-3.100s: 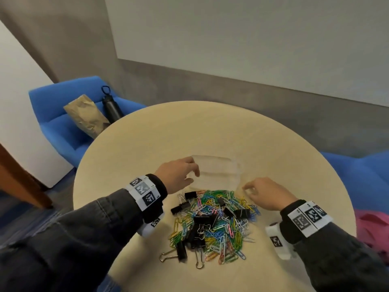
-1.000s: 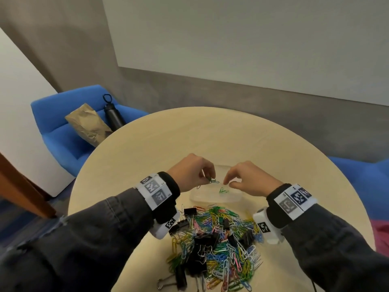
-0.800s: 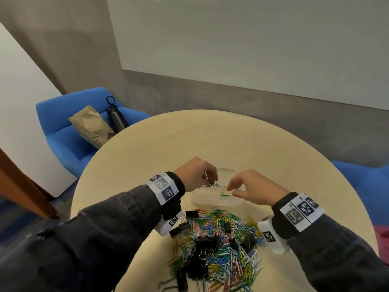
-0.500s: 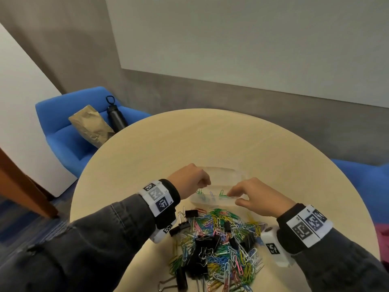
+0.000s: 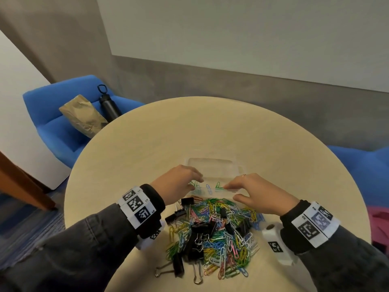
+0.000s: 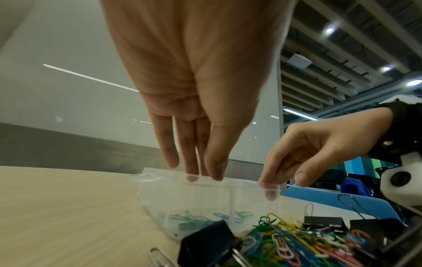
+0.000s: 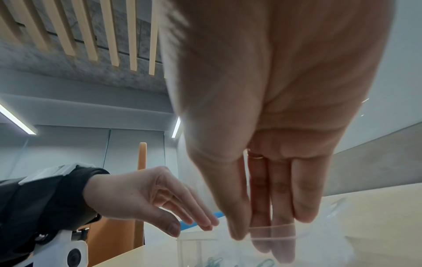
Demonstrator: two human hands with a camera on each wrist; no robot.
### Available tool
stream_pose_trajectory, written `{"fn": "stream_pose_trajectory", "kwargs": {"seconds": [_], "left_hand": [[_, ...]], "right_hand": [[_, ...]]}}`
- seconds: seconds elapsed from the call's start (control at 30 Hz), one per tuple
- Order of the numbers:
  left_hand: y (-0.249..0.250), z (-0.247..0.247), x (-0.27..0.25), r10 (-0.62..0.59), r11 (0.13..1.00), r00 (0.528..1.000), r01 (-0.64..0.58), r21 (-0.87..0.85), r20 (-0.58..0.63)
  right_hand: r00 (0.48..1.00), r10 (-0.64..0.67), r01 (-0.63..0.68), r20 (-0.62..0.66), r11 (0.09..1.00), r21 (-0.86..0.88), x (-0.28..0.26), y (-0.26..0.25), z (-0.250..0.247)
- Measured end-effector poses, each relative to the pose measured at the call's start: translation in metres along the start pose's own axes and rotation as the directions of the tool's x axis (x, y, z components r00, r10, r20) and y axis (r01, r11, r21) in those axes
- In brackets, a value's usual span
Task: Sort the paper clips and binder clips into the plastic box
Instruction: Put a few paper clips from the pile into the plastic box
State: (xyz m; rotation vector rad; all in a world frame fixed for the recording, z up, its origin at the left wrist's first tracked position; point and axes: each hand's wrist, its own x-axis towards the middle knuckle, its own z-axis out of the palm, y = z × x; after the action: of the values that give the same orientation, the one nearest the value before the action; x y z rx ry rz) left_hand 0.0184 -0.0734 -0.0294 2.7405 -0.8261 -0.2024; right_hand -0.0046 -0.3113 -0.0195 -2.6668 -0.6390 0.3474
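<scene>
Clear plastic box (image 5: 212,180) under both my hands, a few clips in.
Left hand (image 5: 177,182) and right hand (image 5: 255,192) relaxed, empty; I'd next pinch clips from the pile (image 5: 214,230) at 6 o'clock.

Both your forearms reach forward over the table, in dark sleeves with marker bands at the wrists. Your left hand (image 5: 179,183) points down with straight fingers (image 6: 191,159) close together. Your right hand (image 5: 260,191) also hangs palm down, its fingers (image 7: 283,225) extended, thumb beside them.

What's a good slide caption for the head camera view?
Both hands reach into a clear plastic compartment box behind a heap of coloured paper clips and black binder clips.
</scene>
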Motion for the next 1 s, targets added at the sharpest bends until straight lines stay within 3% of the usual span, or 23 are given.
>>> {"fn": "stream_pose_trajectory", "kwargs": {"seconds": [0.1,0.27,0.4,0.57,0.87,1.0], "left_hand": [[0.0,-0.004,-0.004,0.013,1.0,1.0,-0.013,-0.022,-0.017],[-0.003,-0.01,-0.01,0.029,0.999,0.999,-0.029,-0.039,-0.017],[-0.001,-0.005,-0.009,0.034,0.998,0.999,-0.033,-0.051,0.016],[-0.005,-0.006,-0.009,0.014,0.996,1.0,-0.013,-0.084,0.013],[-0.009,-0.004,-0.023,-0.009,0.992,0.999,0.015,-0.127,0.045],[-0.002,-0.006,-0.027,-0.028,0.998,0.999,0.03,-0.047,0.035]], "right_hand": [[1.0,-0.006,0.007,0.007,1.0,-0.027,-0.002,0.002,-0.001],[0.994,-0.049,0.044,-0.098,0.998,-0.052,-0.012,-0.001,-0.008],[0.993,-0.105,0.103,-0.057,0.994,-0.037,-0.017,-0.009,-0.008],[0.998,-0.054,0.054,0.037,0.998,-0.018,-0.024,-0.008,-0.006],[0.998,0.026,-0.024,0.058,0.999,-0.021,-0.033,0.01,-0.007],[0.99,0.009,-0.011,0.144,1.0,0.01,-0.033,0.008,-0.003]]}}
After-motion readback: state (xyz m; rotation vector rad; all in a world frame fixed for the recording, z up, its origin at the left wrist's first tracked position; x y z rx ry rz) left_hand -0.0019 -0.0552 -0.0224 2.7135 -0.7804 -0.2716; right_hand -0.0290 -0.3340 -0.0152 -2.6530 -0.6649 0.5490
